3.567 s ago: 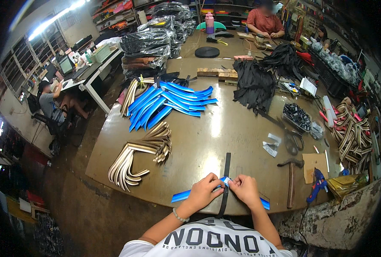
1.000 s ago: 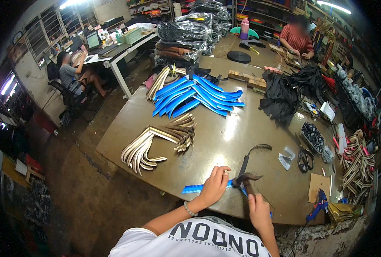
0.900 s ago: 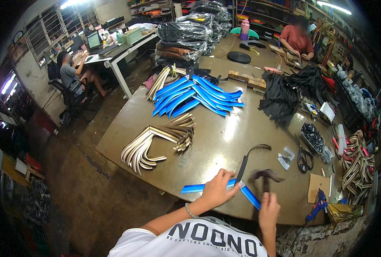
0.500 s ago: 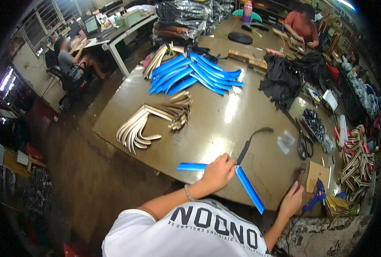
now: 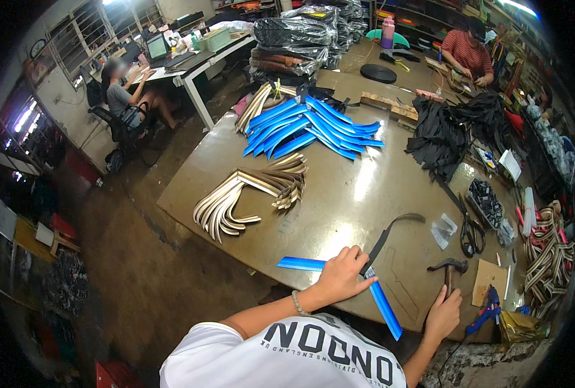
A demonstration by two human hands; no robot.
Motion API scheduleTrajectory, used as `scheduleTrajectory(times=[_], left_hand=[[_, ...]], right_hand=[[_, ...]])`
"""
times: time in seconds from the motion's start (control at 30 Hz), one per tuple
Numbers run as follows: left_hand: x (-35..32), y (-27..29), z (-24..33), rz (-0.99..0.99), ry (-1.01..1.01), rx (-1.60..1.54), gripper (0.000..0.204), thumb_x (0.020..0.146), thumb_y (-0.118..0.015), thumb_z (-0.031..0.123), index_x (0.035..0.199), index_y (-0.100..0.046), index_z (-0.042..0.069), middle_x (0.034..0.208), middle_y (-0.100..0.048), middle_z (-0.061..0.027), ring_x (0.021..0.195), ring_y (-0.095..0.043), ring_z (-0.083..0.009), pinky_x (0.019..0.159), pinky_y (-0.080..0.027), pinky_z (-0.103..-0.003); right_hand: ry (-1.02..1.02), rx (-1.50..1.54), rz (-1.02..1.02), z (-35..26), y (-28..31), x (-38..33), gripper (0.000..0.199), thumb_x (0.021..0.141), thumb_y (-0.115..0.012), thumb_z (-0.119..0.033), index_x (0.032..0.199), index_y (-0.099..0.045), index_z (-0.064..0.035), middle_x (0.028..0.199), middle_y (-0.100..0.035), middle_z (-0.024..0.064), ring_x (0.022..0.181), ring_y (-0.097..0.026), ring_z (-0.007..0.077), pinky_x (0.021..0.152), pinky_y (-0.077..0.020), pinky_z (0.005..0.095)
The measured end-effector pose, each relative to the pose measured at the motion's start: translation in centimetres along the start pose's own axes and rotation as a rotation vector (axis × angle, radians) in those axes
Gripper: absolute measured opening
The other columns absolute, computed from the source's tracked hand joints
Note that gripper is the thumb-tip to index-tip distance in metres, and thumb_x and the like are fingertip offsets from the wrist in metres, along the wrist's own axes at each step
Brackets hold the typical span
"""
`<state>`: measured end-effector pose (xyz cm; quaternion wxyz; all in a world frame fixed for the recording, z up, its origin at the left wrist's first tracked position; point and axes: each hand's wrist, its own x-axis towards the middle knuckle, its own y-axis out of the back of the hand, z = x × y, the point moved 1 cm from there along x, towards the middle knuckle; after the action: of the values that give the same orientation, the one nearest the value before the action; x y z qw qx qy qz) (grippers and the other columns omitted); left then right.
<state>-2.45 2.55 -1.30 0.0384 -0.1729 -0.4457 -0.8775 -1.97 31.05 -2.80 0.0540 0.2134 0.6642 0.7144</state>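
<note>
My left hand (image 5: 344, 275) presses down on a blue strap (image 5: 384, 307) at the table's near edge, its fingers curled over the bend. One arm of the strap points left and the other runs down toward me. A narrow black strap (image 5: 383, 240) comes out from the same joint and curves away across the table. My right hand (image 5: 444, 313) is wrapped round the wooden handle of a hammer (image 5: 449, 267), whose dark head is raised beside the blue strap, not touching it. Whatever lies under my left palm is hidden.
Piles of blue straps (image 5: 310, 126) and cream-and-brown straps (image 5: 235, 207) lie on the table (image 5: 326, 220). To the right are scissors (image 5: 472, 234), a tray of small dark parts (image 5: 485, 202), a blue glue gun (image 5: 485, 310) and cardboard (image 5: 488, 282). A co-worker (image 5: 468, 55) sits across the table.
The hammer, a dark blur before, now shows clearly in my right hand. My left hand stays on the blue strap, its thumb now stretched over the joint. The whole view has shifted slightly.
</note>
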Motion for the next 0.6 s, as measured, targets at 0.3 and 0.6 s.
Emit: scheduleTrajectory(times=[0.3,0.6], left_hand=[[-0.9,-0.5,-1.0,0.027,0.018,-0.140,0.022,0.086,-0.069,0.025,0.101,-0.071,0.008,0.095,-0.059,-0.0081,0.089,-0.058,-0.0262,0.076,-0.050,-0.036],[-1.0,0.0,-0.6,0.006,0.003,-0.152,0.023,0.091,-0.064,0.020,0.104,-0.069,0.002,0.099,-0.059,-0.0111,0.091,-0.057,-0.0281,0.079,-0.049,-0.036]], right_hand=[[0.022,0.041,0.072,0.3,-0.1,-0.1,0.041,0.103,-0.044,-0.040,0.114,-0.053,-0.0013,0.096,-0.060,0.0186,0.081,-0.065,0.0367,0.065,-0.0520,0.0463],[0.009,0.104,0.045,0.5,0.4,0.1,0.040,0.101,-0.049,-0.041,0.113,-0.055,-0.0034,0.096,-0.062,0.0191,0.083,-0.064,0.0386,0.066,-0.0506,0.0481]])
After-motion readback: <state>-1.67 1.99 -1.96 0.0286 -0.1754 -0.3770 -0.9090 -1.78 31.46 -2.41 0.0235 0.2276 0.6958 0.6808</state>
